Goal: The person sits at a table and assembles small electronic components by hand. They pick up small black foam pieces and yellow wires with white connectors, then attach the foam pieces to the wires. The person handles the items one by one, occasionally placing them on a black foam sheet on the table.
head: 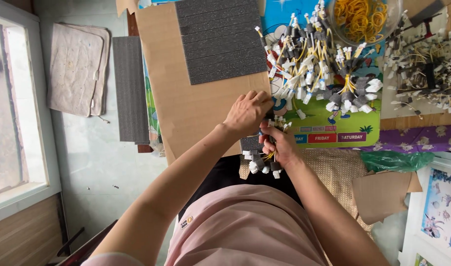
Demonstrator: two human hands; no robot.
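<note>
Head view, and we're right over the work: the left hand (247,112) sits curled, knuckles up, just above centre frame, fingers closed down on something small at the edge of the cardboard sheet (186,106); exactly what it pinches is hidden under the fingers. Just below and right of it, the right hand (279,145) is clenched around a bundle of short wires (261,162), yellow leads with grey sleeves and white plug ends fanning out lower left of the fist. The two hands are touching, nearly knuckle to knuckle. My read: the step goes best if that right fist keeps the leads gathered tight so the white ends stay level, while the left works close in with small finger moves rather than big pulls, since loose ends could snag on each other. Moving outward, a slab of dark grey foam strips (220,39) lies on the cardboard at upper centre, and another grey foam pad (130,88) rests left of the cardboard's edge. To the upper right, a big heap of finished wire bundles (324,69) crowds in near the hands, with a clear bowl of yellow rubber bands (360,19) above it at the top edge and a second heap (422,69) at far right. Room is tight on the right; the open stretch is the bare cardboard to the left of the hands. The table edge runs just below them, near the person's lap, so anything dropped there likely falls off.
</note>
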